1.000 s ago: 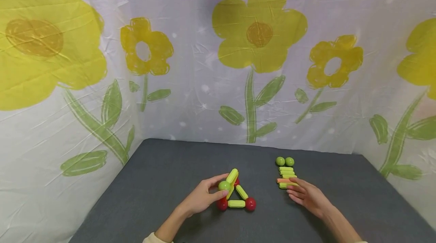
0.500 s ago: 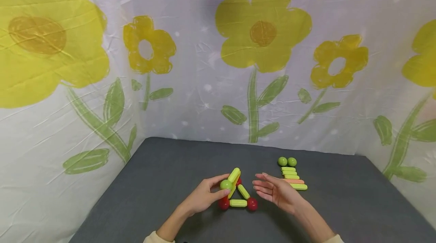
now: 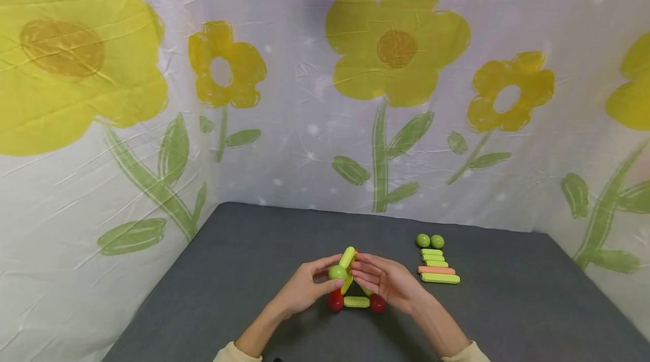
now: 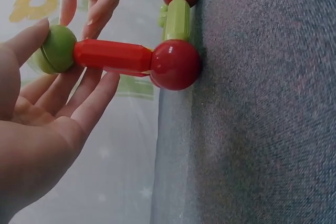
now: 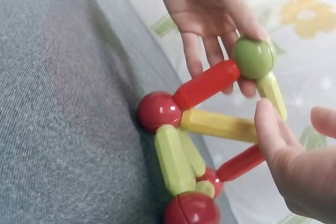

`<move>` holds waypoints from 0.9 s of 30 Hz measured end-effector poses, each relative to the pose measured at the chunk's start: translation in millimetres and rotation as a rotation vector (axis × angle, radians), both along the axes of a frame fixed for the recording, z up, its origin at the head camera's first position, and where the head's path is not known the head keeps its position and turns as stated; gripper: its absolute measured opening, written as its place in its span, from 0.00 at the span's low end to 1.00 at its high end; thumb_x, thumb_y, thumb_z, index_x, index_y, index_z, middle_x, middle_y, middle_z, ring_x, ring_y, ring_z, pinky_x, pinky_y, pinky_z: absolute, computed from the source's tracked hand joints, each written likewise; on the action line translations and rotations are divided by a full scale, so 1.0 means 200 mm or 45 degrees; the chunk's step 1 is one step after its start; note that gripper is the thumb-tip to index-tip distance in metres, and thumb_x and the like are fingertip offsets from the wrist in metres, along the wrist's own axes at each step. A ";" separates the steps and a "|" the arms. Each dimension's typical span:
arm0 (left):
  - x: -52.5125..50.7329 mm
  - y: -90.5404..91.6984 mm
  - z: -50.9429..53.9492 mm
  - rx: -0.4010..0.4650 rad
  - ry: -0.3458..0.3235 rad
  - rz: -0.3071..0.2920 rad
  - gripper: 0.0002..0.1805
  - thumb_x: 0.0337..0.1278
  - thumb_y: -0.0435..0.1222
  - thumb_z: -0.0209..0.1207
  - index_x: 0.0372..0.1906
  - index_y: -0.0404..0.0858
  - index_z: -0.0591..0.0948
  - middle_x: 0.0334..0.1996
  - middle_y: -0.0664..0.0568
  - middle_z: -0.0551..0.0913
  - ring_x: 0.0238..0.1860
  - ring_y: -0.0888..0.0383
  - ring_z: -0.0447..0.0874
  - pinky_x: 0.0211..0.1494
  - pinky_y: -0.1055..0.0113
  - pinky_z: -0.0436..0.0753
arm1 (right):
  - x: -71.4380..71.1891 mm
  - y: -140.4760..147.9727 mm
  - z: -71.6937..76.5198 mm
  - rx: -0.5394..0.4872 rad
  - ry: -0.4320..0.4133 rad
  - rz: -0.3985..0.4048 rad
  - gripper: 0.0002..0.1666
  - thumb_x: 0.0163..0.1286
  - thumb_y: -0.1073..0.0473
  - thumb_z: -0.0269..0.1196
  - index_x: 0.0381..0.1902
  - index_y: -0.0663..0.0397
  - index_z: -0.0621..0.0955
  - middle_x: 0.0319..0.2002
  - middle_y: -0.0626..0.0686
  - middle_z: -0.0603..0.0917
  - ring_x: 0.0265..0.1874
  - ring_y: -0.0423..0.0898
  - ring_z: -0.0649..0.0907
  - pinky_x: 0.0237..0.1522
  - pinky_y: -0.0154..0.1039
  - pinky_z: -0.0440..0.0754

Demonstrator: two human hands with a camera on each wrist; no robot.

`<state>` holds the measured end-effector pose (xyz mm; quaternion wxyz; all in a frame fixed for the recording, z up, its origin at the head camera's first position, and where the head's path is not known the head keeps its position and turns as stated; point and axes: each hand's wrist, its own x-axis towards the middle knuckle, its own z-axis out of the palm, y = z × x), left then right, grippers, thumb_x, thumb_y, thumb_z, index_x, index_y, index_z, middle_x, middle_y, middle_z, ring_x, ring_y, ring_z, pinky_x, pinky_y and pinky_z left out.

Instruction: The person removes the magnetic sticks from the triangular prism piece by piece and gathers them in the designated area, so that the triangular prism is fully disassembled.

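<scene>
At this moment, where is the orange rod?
In the head view, the orange rod lies on the table, right of the right hand, between two green rods.

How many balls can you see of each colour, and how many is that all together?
Shiny red, plastic-looking round balls: 3
Shiny green, plastic-looking round balls: 3 (1 in the grip of the left hand, 2 lying loose)
Total: 6
</scene>
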<state>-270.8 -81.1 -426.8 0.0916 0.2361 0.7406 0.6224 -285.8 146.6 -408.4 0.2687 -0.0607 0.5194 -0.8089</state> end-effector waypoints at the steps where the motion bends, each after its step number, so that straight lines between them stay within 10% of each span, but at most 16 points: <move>1: 0.00 0.00 0.00 -0.003 -0.006 -0.007 0.30 0.62 0.42 0.61 0.68 0.38 0.69 0.60 0.45 0.74 0.55 0.50 0.76 0.50 0.62 0.79 | 0.00 -0.01 0.00 0.012 0.012 -0.002 0.31 0.77 0.59 0.49 0.69 0.72 0.57 0.47 0.55 0.82 0.48 0.47 0.82 0.57 0.42 0.73; 18: 0.00 -0.02 0.01 -0.046 -0.044 -0.084 0.31 0.64 0.42 0.60 0.69 0.41 0.67 0.63 0.45 0.70 0.59 0.49 0.72 0.52 0.60 0.78 | 0.04 -0.09 0.03 0.136 0.040 -0.055 0.18 0.74 0.59 0.53 0.55 0.67 0.73 0.39 0.52 0.84 0.40 0.44 0.83 0.50 0.40 0.78; 27: 0.00 -0.02 0.01 -0.058 -0.044 -0.097 0.31 0.64 0.43 0.59 0.69 0.39 0.66 0.63 0.45 0.71 0.60 0.49 0.71 0.53 0.61 0.77 | 0.02 -0.14 0.02 0.217 0.068 -0.121 0.33 0.74 0.57 0.55 0.65 0.75 0.59 0.33 0.49 0.82 0.34 0.39 0.82 0.46 0.37 0.79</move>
